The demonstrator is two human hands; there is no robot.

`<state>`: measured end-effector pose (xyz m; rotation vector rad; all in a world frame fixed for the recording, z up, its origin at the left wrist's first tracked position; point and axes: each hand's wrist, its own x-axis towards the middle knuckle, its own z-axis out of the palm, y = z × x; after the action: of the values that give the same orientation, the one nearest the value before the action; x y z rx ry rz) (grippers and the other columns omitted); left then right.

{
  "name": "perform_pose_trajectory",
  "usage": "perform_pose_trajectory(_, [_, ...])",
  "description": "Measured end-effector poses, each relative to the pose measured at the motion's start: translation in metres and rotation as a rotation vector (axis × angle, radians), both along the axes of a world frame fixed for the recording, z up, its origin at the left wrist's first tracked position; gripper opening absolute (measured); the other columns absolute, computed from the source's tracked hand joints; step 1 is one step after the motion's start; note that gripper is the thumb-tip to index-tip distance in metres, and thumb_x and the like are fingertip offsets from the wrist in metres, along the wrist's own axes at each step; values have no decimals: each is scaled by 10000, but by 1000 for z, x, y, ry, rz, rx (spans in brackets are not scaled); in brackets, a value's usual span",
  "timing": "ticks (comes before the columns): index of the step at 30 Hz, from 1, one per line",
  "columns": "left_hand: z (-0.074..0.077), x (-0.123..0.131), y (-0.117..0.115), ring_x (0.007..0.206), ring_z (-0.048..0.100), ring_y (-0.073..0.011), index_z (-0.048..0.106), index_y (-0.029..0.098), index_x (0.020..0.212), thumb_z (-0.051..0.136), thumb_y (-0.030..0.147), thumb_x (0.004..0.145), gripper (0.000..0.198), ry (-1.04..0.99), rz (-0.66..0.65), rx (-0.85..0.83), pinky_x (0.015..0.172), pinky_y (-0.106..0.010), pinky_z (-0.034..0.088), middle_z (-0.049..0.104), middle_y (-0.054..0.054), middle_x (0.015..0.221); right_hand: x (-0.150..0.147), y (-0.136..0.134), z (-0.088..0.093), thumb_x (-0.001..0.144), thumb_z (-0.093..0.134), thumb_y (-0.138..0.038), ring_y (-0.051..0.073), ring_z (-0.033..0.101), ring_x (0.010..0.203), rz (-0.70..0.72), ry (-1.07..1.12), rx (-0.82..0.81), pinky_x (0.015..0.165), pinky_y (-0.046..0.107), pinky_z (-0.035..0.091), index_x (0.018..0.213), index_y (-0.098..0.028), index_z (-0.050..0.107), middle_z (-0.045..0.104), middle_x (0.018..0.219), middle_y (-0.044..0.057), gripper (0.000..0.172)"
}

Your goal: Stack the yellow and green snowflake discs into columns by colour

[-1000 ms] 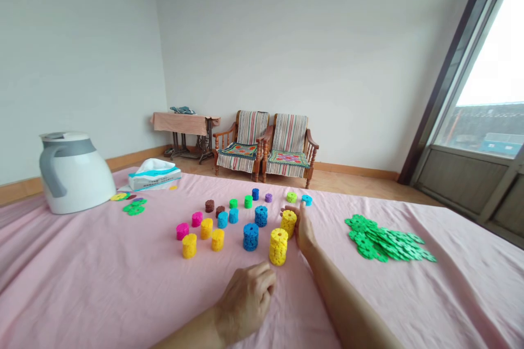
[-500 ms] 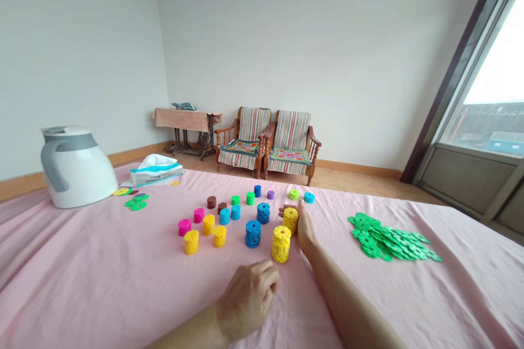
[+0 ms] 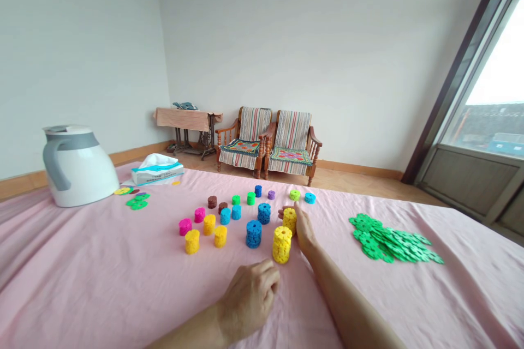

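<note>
My right hand (image 3: 303,229) curves round the far and right sides of a yellow stack of flower-shaped plastic discs (image 3: 290,220), its fingertips showing behind the stack. A second, nearer yellow stack (image 3: 282,245) stands upright just in front of it. My left hand (image 3: 252,292) rests on the cloth with its fingers curled in, close to the base of the nearer yellow stack; nothing shows in it. Two blue stacks (image 3: 253,234) stand to the left of the yellow ones.
Shorter stacks in several colours, such as orange (image 3: 192,242), pink (image 3: 185,227) and brown (image 3: 212,202), stand further left on the pink cloth (image 3: 123,272). Loose green discs (image 3: 393,241) lie in a heap at right. A white jug (image 3: 79,172) and a tissue box (image 3: 158,173) are at left.
My right hand and the far yellow stack have shifted slightly left, towards the blue stacks. The left hand stays in place. The view has turned a little.
</note>
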<state>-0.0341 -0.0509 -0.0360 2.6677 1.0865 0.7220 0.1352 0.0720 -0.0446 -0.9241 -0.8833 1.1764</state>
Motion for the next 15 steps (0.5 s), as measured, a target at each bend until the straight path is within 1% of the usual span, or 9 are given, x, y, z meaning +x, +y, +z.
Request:
perform_pose_trajectory(5, [0,0,1,659,530,-126,442,201,695,415,-30,632,241,-2,-2,7,576,-227,340,547,23,738,-1,1,-1,677,566,-676,258,678,724,-14,-25,4,611,326,507,784,-159,652,723,742,86,534])
perform_pose_trajectory(8, [0,0,0,657,530,-126,443,200,692,414,-31,632,240,-2,-3,9,574,-227,341,548,21,735,-1,2,-4,689,547,-679,256,674,713,-49,-57,11,611,332,503,791,-155,664,722,735,86,547])
perform_pose_trajectory(10, [0,-1,1,659,531,-125,444,199,692,414,-31,635,240,-2,-1,9,578,-226,344,549,22,735,4,4,-7,701,531,-678,251,669,747,-122,-85,20,632,326,494,804,-157,670,724,760,81,548])
perform_pose_trajectory(13, [-1,-1,1,662,532,-124,449,201,701,415,-30,630,244,6,-9,13,578,-226,345,550,24,742,17,9,-14,722,503,-668,240,650,867,-302,-107,37,716,313,474,824,-184,649,723,850,72,516])
perform_pose_trajectory(15, [-1,-2,0,665,533,-127,455,203,710,419,-23,635,241,13,-16,23,578,-229,349,549,24,745,29,12,-18,735,462,-675,234,648,875,-395,-106,33,741,320,468,822,-189,623,718,850,76,520])
